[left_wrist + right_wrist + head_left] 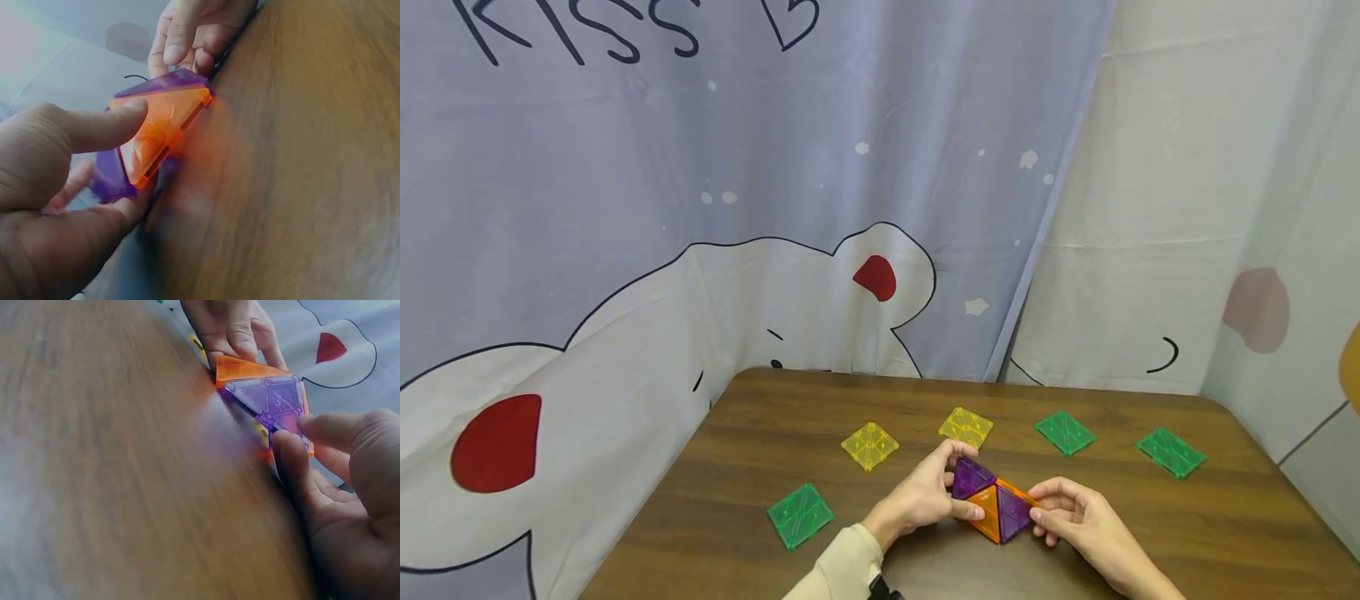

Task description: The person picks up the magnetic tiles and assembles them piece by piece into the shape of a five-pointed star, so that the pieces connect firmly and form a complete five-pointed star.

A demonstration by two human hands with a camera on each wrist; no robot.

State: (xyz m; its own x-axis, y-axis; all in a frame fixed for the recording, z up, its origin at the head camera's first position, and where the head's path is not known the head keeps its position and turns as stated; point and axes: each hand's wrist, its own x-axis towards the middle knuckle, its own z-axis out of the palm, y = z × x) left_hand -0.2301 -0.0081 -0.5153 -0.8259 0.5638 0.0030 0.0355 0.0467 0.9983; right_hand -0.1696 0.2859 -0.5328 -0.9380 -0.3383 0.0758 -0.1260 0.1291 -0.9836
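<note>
A small raised shape of orange and purple triangular magnetic tiles stands on the table between both hands. My left hand grips its left side, thumb on the front orange triangle and fingers behind the purple part. On the right, my right hand pinches the shape's right corner between thumb and fingers, beside a purple triangle. An orange tile edge shows along the upper right of the shape in the head view. The back of the shape is partly hidden by the left fingers.
Flat on the wooden table lie two yellow square tiles behind the hands, a green square tile at left, and two more green tiles at back right. A printed curtain hangs behind the table's far edge.
</note>
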